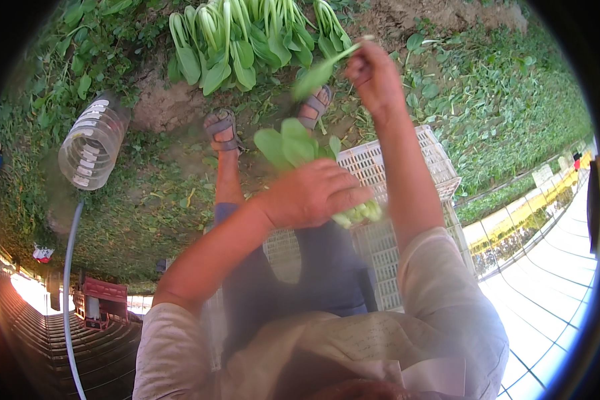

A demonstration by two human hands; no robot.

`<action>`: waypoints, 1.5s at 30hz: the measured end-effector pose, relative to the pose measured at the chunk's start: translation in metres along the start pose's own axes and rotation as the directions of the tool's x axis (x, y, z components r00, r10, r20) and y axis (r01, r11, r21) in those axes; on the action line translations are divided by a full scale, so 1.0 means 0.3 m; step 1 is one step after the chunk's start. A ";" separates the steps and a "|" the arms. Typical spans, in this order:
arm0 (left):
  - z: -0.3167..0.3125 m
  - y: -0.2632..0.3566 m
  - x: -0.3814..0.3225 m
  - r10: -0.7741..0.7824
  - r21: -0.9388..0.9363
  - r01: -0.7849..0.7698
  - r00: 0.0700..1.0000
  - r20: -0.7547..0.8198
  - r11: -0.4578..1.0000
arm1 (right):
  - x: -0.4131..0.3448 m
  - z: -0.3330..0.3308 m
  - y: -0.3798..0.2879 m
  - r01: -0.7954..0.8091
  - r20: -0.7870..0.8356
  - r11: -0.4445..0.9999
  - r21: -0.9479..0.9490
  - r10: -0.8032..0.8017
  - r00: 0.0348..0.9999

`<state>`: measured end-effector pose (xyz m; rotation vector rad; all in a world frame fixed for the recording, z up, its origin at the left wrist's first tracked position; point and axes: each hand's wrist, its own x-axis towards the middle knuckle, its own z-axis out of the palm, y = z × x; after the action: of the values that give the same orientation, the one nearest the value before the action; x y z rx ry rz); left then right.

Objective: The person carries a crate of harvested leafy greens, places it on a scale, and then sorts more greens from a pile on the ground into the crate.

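Observation:
My left hand [312, 195] is closed around a small bunch of leafy greens [292, 142]. The broad leaves point forward and the pale cut stalk ends stick out on the right, above my lap. Further forward, my right hand [375, 75] pinches a single leaf [320, 77] by its pale stalk; the leaf is blurred and hangs apart from the bunch. Ahead of my feet, a row of bok choy-like greens [235, 45] lies on the ground, stalks away from me and leaves towards me.
White slatted plastic crates [445, 172] stand at my right side and under me. A ribbed clear plastic container [95, 142] sits at the left by a grey pipe [70, 280]. Loose leaves [480, 95] litter the ground. A red-roofed structure [102, 300] is at lower left.

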<state>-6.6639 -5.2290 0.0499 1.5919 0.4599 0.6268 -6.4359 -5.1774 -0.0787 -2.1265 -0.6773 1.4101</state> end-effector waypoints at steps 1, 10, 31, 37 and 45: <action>0.009 0.022 0.002 -0.007 -0.046 0.006 1.000 -0.012 0.999 | 0.114 -0.076 0.112 0.098 -0.138 0.993 -0.066 -0.107 0.985; 0.041 0.041 -0.034 -0.293 -0.116 0.294 0.956 0.026 0.949 | 0.361 0.146 0.036 0.438 0.081 0.545 -0.715 -0.557 0.826; -0.132 0.078 -0.047 -0.545 -0.039 0.563 0.778 -0.313 0.826 | 0.403 0.407 -0.129 0.308 0.128 0.938 -0.158 -0.289 0.949; -0.127 0.058 -0.060 -0.617 -0.140 0.615 0.695 -0.369 0.776 | 0.274 0.368 -0.177 0.353 0.137 0.934 -0.064 -0.342 0.930; -0.124 0.024 -0.100 -0.579 -0.178 0.559 0.709 -0.404 0.810 | 0.249 0.448 -0.219 0.538 0.229 0.764 -0.356 -0.487 0.843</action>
<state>-6.7111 -5.2202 0.0549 1.1547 1.2251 0.5012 -6.5441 -5.0623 -0.1332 -1.9130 -1.5942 1.1569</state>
